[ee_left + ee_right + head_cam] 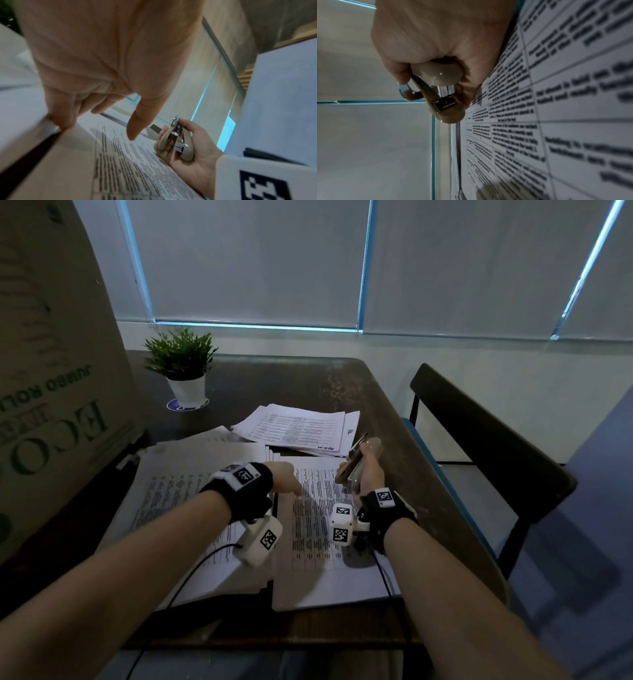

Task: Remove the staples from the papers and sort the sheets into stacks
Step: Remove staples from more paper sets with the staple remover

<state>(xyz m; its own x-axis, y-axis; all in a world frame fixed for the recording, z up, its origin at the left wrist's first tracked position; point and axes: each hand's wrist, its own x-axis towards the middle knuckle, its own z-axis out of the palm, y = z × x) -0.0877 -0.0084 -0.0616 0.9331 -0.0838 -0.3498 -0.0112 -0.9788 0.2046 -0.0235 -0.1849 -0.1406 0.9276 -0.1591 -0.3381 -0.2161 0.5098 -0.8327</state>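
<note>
My left hand (291,486) reaches down over the printed sheet on top of the right paper stack (318,529), fingers straight, fingertips (60,121) touching paper at the seam between the stacks, thumb hanging free. It holds nothing. My right hand (361,474) hovers just right of it, fingers curled round a beige staple remover (358,455) with its metal claws pointing up and away. The left wrist view shows the staple remover (178,140) in that palm; the right wrist view shows the staple remover (443,86) beside the printed sheet (539,108). A left paper stack (185,491) lies alongside.
A third pile of printed sheets (298,429) lies farther back on the dark table (308,378). A potted plant (181,368) stands at the back left, a big cardboard box (51,371) on the left. A black chair (479,440) stands at the table's right edge.
</note>
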